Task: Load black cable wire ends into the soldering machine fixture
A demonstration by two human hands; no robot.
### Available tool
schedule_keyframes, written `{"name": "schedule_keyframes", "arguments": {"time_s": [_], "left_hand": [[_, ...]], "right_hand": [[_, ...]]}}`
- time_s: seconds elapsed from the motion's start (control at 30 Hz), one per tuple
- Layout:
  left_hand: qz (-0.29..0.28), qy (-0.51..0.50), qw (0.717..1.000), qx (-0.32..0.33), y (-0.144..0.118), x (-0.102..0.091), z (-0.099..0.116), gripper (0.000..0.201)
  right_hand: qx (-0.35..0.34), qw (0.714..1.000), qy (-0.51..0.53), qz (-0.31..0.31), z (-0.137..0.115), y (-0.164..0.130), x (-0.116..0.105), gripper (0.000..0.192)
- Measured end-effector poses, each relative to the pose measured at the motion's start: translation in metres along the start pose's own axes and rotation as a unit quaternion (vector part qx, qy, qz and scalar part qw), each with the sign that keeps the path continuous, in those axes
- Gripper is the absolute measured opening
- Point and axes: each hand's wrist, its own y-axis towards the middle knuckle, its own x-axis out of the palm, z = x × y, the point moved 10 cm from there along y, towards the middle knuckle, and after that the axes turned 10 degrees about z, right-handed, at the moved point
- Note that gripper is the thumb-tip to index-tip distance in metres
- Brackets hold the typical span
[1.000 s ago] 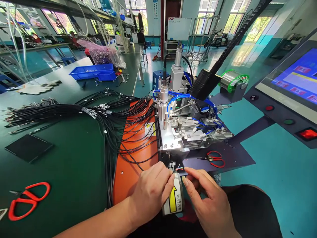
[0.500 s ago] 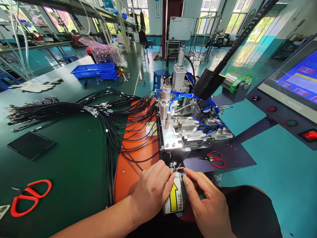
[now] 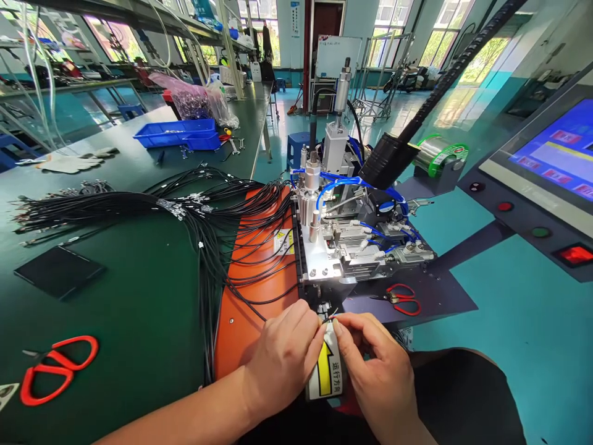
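My left hand [image 3: 282,355] and my right hand [image 3: 370,364] meet at the front of a small metal machine [image 3: 345,241], fingertips pinched together on the thin coloured wire ends [image 3: 330,313] of a black cable. The wire tips sit at the machine's front opening, just above a white label with a yellow arrow [image 3: 327,369]. A large bundle of black cables [image 3: 139,207] fans across the green bench and over an orange mat [image 3: 252,272] toward my left hand.
Red scissors [image 3: 55,366] lie at the left front, smaller red scissors [image 3: 402,298] on the dark plate right of the machine. A black pad [image 3: 58,272], a blue tray [image 3: 178,133], a solder spool [image 3: 440,154] and a control panel with touchscreen [image 3: 546,185] surround the work area.
My right hand has moved left and closed in on the wire ends, its fingertips now touching those of my left hand. The view has shifted slightly.
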Motion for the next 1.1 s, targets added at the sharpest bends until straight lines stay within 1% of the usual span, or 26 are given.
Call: {"name": "schedule_keyframes", "arguments": {"time_s": [0.1,0.17,0.23,0.3,0.37,0.43,0.47,0.5,0.57,0.6,0.67,0.73,0.8,0.87,0.93,1.0,1.1], "left_hand": [[-0.003,0.003,1.0,0.001,0.001,0.0,0.0,0.023],[-0.002,0.001,1.0,-0.002,0.001,0.0,0.0,0.023],[0.003,0.0,1.0,0.001,0.001,-0.001,0.0,0.022],[0.01,0.002,1.0,0.013,0.001,-0.001,0.002,0.023],[0.012,0.004,1.0,0.02,0.001,-0.002,0.003,0.024],[0.009,0.003,1.0,0.011,0.0,-0.002,0.001,0.024],[0.005,0.001,1.0,0.002,0.0,-0.001,-0.001,0.023],[0.002,0.0,1.0,-0.007,0.0,0.0,-0.002,0.023],[-0.003,-0.005,1.0,-0.013,0.0,0.001,-0.003,0.021],[-0.003,-0.008,1.0,-0.012,0.0,0.001,-0.003,0.02],[0.0,-0.017,1.0,-0.005,0.0,0.0,-0.002,0.019],[0.005,-0.025,1.0,-0.001,0.001,-0.001,-0.001,0.018],[0.004,-0.031,0.999,-0.001,0.001,-0.001,0.0,0.018],[-0.001,-0.037,0.999,-0.002,0.001,-0.001,0.0,0.017],[-0.007,-0.041,0.999,-0.004,0.001,-0.001,0.0,0.016],[-0.012,-0.045,0.999,-0.006,0.001,0.0,0.0,0.017],[-0.014,-0.052,0.998,-0.014,0.001,0.001,-0.001,0.017]], "right_hand": [[-0.078,0.997,-0.018,0.021,-0.01,-0.004,0.0,0.015],[-0.144,0.988,-0.037,0.03,-0.018,-0.009,0.003,0.014],[-0.192,0.979,-0.059,0.035,-0.022,-0.013,0.009,0.013],[-0.216,0.973,-0.073,0.042,-0.024,-0.015,0.013,0.012],[-0.222,0.972,-0.066,0.042,-0.025,-0.015,0.014,0.013],[-0.194,0.98,-0.035,0.024,-0.023,-0.012,0.013,0.015],[-0.16,0.987,-0.018,0.014,-0.018,-0.009,0.01,0.015],[-0.11,0.994,-0.002,0.005,-0.011,-0.006,0.007,0.014],[0.022,0.999,0.033,-0.008,0.011,-0.001,0.001,0.017],[0.092,0.994,0.057,-0.02,0.023,0.0,0.0,0.023],[0.208,0.969,0.118,-0.059,0.041,-0.002,0.006,0.033],[0.276,0.939,0.184,-0.094,0.05,-0.004,0.016,0.037],[0.303,0.917,0.232,-0.113,0.054,-0.003,0.023,0.037],[0.301,0.911,0.254,-0.119,0.055,0.001,0.025,0.037],[0.285,0.919,0.245,-0.121,0.055,0.005,0.024,0.037],[0.261,0.932,0.223,-0.118,0.053,0.008,0.021,0.035],[0.201,0.958,0.179,-0.099,0.046,0.01,0.014,0.03]]}}
